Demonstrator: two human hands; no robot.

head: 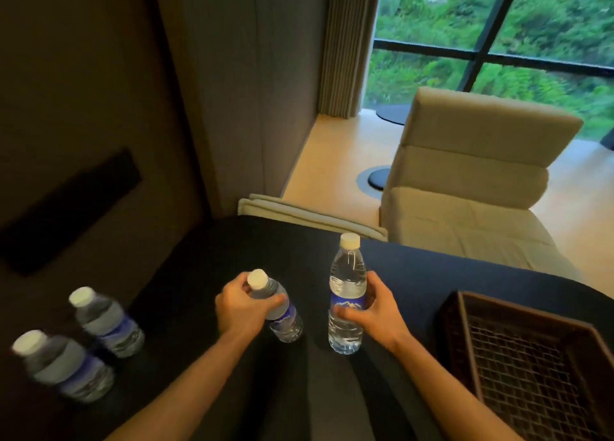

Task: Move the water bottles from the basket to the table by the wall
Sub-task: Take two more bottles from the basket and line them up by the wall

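Hands (244, 304) (375, 311) hold bottles (279, 311); basket (465, 334) empty.

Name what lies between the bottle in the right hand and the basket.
Only bare dark table top lies between the right-hand bottle and the basket, apart from the right hand itself; the head view shows this.

Clear, glossy plastic water bottle with a matt white cap and a shiny blue label (347, 294); a second of the same make (278, 311); two more, blurred (108, 322) (64, 366). Dark, matt tabletop (212, 307), apparently smooth. Dark brown basket (528, 351) with a wooden-looking frame and an open woven mesh floor. Beige cloth-upholstered lounge chair (465, 181), soft and matt. Pale, smooth wooden floor (329, 161) with slight sheen.
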